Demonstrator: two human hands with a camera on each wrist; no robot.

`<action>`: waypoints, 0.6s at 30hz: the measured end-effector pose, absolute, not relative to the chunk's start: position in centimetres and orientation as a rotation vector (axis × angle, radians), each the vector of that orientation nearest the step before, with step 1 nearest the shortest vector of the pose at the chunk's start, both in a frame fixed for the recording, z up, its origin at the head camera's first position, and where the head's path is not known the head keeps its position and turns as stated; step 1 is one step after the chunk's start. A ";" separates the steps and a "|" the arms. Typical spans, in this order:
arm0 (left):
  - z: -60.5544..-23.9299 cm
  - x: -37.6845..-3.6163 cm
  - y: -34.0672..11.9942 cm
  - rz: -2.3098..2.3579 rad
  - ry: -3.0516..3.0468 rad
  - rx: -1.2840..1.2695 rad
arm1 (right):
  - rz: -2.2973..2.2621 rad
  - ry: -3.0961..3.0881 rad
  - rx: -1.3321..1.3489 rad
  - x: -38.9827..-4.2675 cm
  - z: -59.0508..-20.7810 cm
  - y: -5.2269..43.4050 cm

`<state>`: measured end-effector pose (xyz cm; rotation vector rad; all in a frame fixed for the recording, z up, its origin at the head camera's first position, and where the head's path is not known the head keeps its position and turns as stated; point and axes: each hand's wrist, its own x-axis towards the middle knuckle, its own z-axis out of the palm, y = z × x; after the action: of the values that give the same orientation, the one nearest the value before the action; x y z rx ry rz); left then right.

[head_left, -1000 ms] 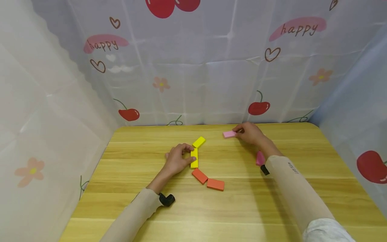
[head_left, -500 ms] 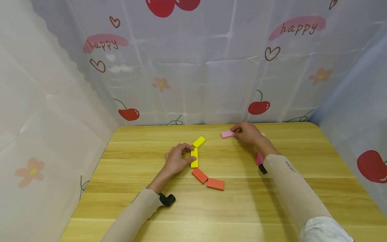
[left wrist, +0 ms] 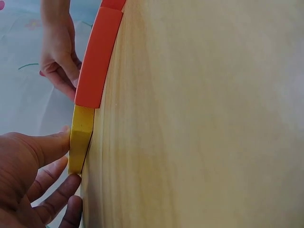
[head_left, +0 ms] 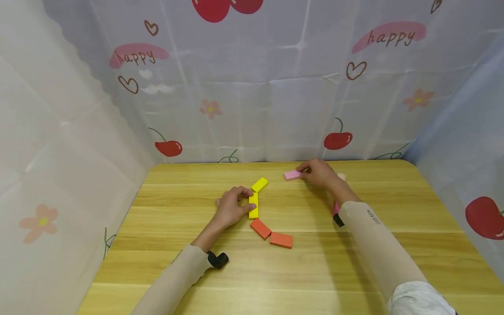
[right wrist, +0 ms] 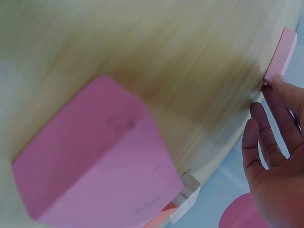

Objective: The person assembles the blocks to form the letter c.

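Note:
Thumb and fingers of my left hand (head_left: 230,208) pinch an upright-lying yellow block (head_left: 253,211) in the head view; the left wrist view shows the thumb on that yellow block (left wrist: 80,137). A second yellow block (head_left: 260,184) slants off its far end. Toward me, two orange blocks (head_left: 260,229) continue the curved row, end to end. At the table's far side, my right hand (head_left: 320,173) pinches the right end of a light pink block (head_left: 291,175), which lies apart from the row. The right wrist view has this pink block (right wrist: 282,54) at thumb and forefinger.
A darker pink block (right wrist: 99,152) looms large in the right wrist view, partly behind my right forearm in the head view. A beige block (head_left: 341,176) lies beyond that wrist. The wooden table (head_left: 189,280) ends at a printed curtain (head_left: 244,122).
My right hand has slid the light pink block a short way left along the far side, toward the yellow blocks. The left hand and the curved row stay as they were.

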<state>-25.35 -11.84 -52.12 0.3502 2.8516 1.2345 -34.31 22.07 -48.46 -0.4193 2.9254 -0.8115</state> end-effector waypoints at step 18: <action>-51.7 -25.2 -11.8 1.241 2.840 0.353 | -0.827 2.906 -0.431 -34.2 -48.5 20.2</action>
<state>-25.19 -11.81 -51.72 0.3527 2.8398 1.2409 -34.24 20.21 -48.51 -0.4309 2.9063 -0.8267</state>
